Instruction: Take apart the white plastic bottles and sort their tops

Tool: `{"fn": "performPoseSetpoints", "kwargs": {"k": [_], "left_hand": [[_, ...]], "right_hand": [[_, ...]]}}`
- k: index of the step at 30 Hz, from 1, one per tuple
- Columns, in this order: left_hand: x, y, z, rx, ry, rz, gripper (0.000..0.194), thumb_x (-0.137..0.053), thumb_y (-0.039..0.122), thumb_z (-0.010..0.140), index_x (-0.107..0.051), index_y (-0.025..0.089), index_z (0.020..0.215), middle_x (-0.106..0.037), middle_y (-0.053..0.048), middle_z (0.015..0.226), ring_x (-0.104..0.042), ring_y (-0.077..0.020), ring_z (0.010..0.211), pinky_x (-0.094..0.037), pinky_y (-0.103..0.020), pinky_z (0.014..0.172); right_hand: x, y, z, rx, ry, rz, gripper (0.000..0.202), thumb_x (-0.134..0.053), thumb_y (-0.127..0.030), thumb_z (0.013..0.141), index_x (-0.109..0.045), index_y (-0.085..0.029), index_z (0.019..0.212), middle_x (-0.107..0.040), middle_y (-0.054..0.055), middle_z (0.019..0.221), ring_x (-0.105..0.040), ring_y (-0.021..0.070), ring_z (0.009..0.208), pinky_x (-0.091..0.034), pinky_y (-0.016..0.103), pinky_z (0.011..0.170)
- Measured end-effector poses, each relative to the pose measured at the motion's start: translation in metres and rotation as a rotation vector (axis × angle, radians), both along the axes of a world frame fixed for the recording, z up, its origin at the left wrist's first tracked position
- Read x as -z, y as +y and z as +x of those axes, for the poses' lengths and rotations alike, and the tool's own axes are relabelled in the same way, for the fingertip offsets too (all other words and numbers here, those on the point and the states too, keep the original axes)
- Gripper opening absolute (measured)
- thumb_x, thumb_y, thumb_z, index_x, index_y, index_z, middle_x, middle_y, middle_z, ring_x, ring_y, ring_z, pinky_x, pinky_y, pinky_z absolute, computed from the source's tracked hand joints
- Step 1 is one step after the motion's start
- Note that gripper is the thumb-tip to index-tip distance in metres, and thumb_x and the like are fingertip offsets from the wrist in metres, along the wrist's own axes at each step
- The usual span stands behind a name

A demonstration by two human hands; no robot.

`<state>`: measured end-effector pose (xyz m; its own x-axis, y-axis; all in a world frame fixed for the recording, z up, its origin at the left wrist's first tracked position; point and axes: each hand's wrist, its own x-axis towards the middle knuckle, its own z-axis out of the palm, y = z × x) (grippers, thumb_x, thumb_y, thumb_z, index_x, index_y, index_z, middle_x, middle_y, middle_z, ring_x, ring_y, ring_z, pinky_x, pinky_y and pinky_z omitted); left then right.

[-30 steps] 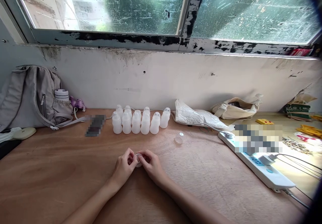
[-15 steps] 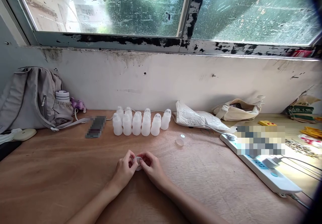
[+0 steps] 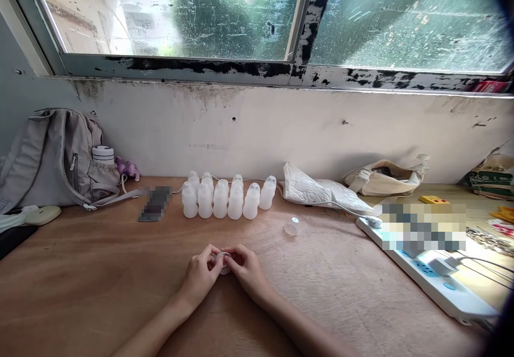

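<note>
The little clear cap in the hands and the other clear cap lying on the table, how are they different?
The clear cap in the hands is pinched between the fingertips of the left hand and the right hand; the loose clear cap lies alone on the wooden table, untouched. The held one is partly hidden by fingers; the loose one shows fully. The loose one sits nearer the white bottles. Both are small, round and see-through.

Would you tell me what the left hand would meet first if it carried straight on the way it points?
The left hand points up and right; it already touches the clear cap, with the right hand just beyond. Depth is hard to judge.
</note>
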<state>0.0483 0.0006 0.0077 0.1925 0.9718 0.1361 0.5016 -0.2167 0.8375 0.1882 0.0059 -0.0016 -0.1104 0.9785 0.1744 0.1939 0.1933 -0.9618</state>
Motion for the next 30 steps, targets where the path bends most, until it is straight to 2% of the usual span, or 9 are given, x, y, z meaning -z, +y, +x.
{"fn": "performPoseSetpoints", "kwargs": {"k": [3,6,8,12,15,18,23,30], "left_hand": [[0.0,0.0,0.0,-0.016,0.001,0.04,0.014,-0.042,0.031,0.079,-0.046,0.02,0.072,-0.053,0.003,0.052,-0.05,-0.0117,0.048,-0.036,-0.02,0.049],[0.001,0.0,-0.001,-0.014,0.002,0.065,0.012,-0.043,0.029,0.078,-0.043,0.02,0.07,-0.05,0.005,0.05,-0.047,-0.0108,0.046,-0.033,-0.019,0.047],[0.003,0.001,-0.001,-0.006,0.002,0.07,0.012,-0.043,0.028,0.078,-0.041,0.02,0.069,-0.047,0.005,0.049,-0.045,-0.0103,0.045,-0.032,-0.019,0.046],[0.002,0.001,-0.001,0.017,-0.024,0.036,0.013,-0.042,0.029,0.08,-0.043,0.02,0.071,-0.05,0.005,0.05,-0.048,-0.0109,0.045,-0.035,-0.019,0.047],[-0.001,0.001,-0.002,0.051,-0.101,0.011,0.01,-0.042,0.028,0.08,-0.046,0.02,0.081,-0.06,0.0,0.065,-0.057,-0.0129,0.056,-0.041,-0.02,0.052],[0.0,0.001,-0.002,0.076,-0.124,0.012,0.013,-0.046,0.025,0.078,-0.045,0.02,0.089,-0.063,-0.002,0.075,-0.06,-0.0138,0.061,-0.043,-0.02,0.052],[0.006,0.003,-0.003,0.029,-0.067,0.05,0.01,-0.046,0.02,0.075,-0.047,0.021,0.085,-0.062,0.0,0.07,-0.059,-0.0131,0.058,-0.043,-0.02,0.051],[0.001,0.003,-0.003,0.038,-0.052,0.046,0.008,-0.046,0.02,0.076,-0.047,0.021,0.084,-0.059,0.003,0.064,-0.057,-0.0115,0.055,-0.043,-0.019,0.052]], "right_hand": [[-0.001,0.0,-0.001,-0.017,0.051,-0.043,0.022,-0.059,-0.034,0.072,-0.061,-0.016,0.084,-0.064,0.004,0.076,-0.059,0.0157,0.068,-0.048,0.025,0.061],[0.001,0.0,-0.002,-0.056,0.048,-0.103,0.022,-0.056,-0.037,0.074,-0.056,-0.015,0.077,-0.058,0.001,0.063,-0.053,0.0112,0.05,-0.044,0.022,0.046],[0.002,0.0,-0.003,-0.059,0.021,-0.099,0.021,-0.055,-0.036,0.074,-0.054,-0.015,0.072,-0.054,-0.001,0.057,-0.048,0.0093,0.046,-0.04,0.021,0.043],[0.003,0.0,-0.004,-0.018,0.018,-0.038,0.017,-0.055,-0.031,0.075,-0.052,-0.016,0.069,-0.053,-0.001,0.061,-0.048,0.0097,0.051,-0.041,0.021,0.048],[0.002,-0.001,-0.004,-0.046,0.083,-0.057,0.011,-0.053,-0.027,0.075,-0.05,-0.017,0.076,-0.053,-0.001,0.067,-0.05,0.01,0.052,-0.044,0.022,0.047],[0.002,0.0,-0.004,-0.085,0.15,-0.066,0.011,-0.054,-0.021,0.072,-0.046,-0.019,0.079,-0.053,-0.001,0.071,-0.052,0.011,0.056,-0.047,0.024,0.05],[0.007,0.0,-0.005,-0.096,0.139,-0.08,0.013,-0.054,-0.021,0.071,-0.043,-0.019,0.078,-0.053,-0.002,0.069,-0.05,0.01,0.051,-0.045,0.022,0.044],[0.012,0.001,-0.004,-0.076,0.098,-0.058,0.01,-0.051,-0.021,0.074,-0.043,-0.02,0.079,-0.053,-0.002,0.067,-0.049,0.0096,0.052,-0.04,0.02,0.043]]}}
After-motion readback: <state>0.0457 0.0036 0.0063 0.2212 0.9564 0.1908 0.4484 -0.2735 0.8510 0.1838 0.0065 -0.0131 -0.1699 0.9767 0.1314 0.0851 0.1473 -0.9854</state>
